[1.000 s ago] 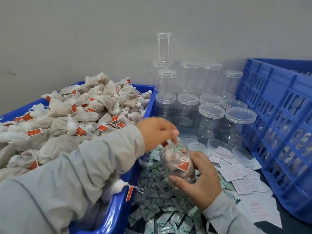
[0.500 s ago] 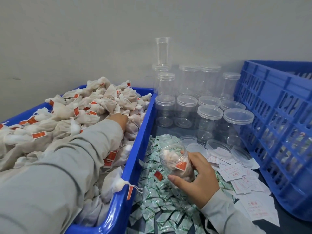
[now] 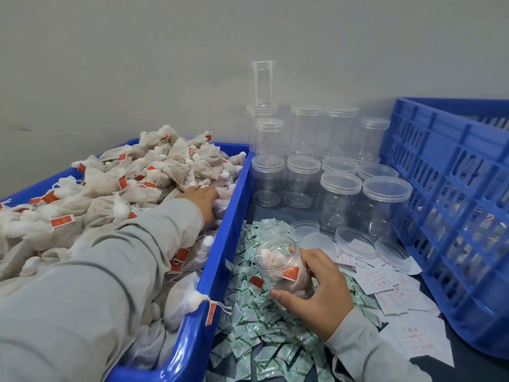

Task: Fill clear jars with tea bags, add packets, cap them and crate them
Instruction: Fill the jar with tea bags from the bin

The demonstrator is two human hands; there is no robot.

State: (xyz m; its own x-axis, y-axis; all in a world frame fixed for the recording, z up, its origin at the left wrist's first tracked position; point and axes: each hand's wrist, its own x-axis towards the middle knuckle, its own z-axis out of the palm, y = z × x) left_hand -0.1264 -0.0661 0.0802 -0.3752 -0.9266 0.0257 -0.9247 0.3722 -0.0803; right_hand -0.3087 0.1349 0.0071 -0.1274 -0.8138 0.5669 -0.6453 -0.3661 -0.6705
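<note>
My right hand (image 3: 316, 292) is holding the open jar (image 3: 281, 267), with fingers and thumb curled around its side. The jar is tilting over the green packets (image 3: 256, 321) on the counter and is already having tea bags inside. My left hand (image 3: 202, 199) is resting on the tea bags (image 3: 137, 183) in the blue bin (image 3: 220, 271), fingers bending down into the pile; whether it is gripping one, I cannot tell.
</note>
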